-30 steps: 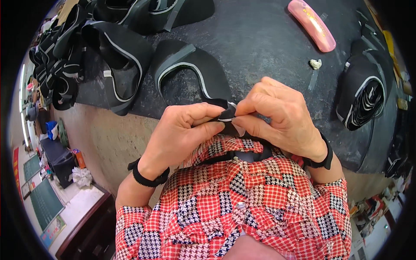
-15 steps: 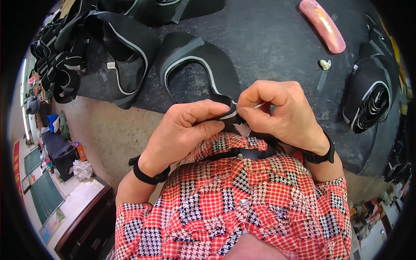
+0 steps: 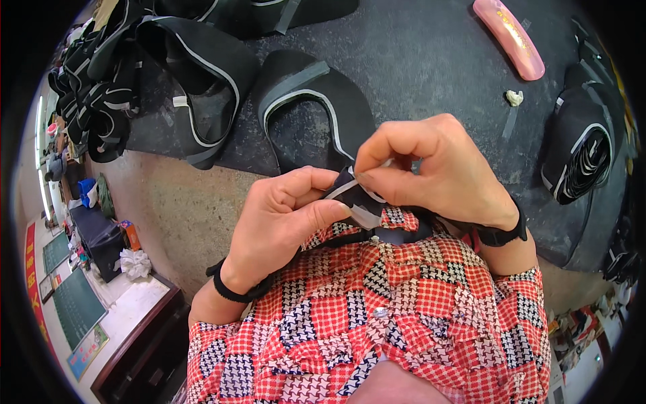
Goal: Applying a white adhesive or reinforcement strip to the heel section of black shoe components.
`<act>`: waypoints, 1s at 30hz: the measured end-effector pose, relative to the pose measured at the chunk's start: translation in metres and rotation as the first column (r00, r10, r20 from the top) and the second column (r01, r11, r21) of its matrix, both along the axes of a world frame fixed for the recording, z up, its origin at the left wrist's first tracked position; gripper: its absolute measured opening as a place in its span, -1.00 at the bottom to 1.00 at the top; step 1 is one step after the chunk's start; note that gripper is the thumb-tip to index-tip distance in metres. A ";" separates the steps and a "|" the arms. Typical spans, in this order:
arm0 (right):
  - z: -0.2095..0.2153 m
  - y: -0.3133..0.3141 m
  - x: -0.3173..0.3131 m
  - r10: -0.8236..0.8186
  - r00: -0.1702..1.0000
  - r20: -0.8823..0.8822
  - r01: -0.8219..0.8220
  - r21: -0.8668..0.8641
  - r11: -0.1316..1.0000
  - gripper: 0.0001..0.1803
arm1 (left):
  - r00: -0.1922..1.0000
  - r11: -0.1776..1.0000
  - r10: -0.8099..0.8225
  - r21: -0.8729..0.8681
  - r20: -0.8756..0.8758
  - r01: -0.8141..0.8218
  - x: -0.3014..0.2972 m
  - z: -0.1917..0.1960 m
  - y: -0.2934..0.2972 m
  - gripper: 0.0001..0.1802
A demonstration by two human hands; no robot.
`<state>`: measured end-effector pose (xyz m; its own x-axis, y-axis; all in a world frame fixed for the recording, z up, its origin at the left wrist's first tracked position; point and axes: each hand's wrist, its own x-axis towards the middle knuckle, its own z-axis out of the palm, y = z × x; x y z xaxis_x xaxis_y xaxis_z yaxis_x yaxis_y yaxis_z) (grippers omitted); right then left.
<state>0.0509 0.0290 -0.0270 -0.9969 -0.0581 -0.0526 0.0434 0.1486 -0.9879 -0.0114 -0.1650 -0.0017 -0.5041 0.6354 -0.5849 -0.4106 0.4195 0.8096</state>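
Observation:
A curved black fabric band (image 3: 350,108) with a thin white edging lies partly on the table, its near end lifted to my hands in front of my chest. My left hand (image 3: 272,219) pinches that end between thumb and fingers. Close against it, my right hand (image 3: 441,165) has thumb and forefinger closed on a narrow white strip (image 3: 344,188) at the band's edge. A pale tab (image 3: 365,216) hangs from the held end, just under my left thumb. My fingers hide part of the join.
More black bands (image 3: 232,57) with white edging lie at the left and in a pile (image 3: 94,101). Over the dark table (image 3: 431,60) are a pink case (image 3: 509,39), a crumpled white bit (image 3: 514,98) and a rolled black stack (image 3: 582,158) at the right.
Both hands have shifted slightly left and the held end is tilted more, so the pale tab shows more. The right fingers have come lower along the band's edge, still pinching.

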 end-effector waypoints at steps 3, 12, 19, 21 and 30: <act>-0.004 -0.004 -0.002 -0.005 0.997 0.079 0.008 -0.033 0.999 -0.94 | 1.000 1.000 -0.007 0.026 -0.014 0.008 -0.001 0.005 -0.001 -0.73; -0.005 -0.014 -0.005 -0.077 0.994 0.075 0.083 -0.075 0.994 -0.94 | 0.997 0.992 0.077 0.098 0.018 -0.079 0.005 -0.001 -0.004 -0.78; -0.006 -0.016 -0.005 -0.207 0.969 -0.134 0.217 0.063 0.974 -0.92 | 0.992 0.993 0.116 0.007 -0.046 -0.116 0.003 0.006 0.004 -0.88; 0.000 0.003 -0.004 -0.300 0.952 -0.062 0.301 0.011 0.954 -0.85 | 0.934 0.934 0.334 0.176 -0.127 -0.310 0.009 0.010 0.005 -0.89; 0.015 0.005 0.017 -0.240 0.964 0.114 0.255 -0.142 0.957 -0.71 | 0.903 0.809 0.416 0.497 -0.108 -0.314 0.017 0.000 0.025 -0.90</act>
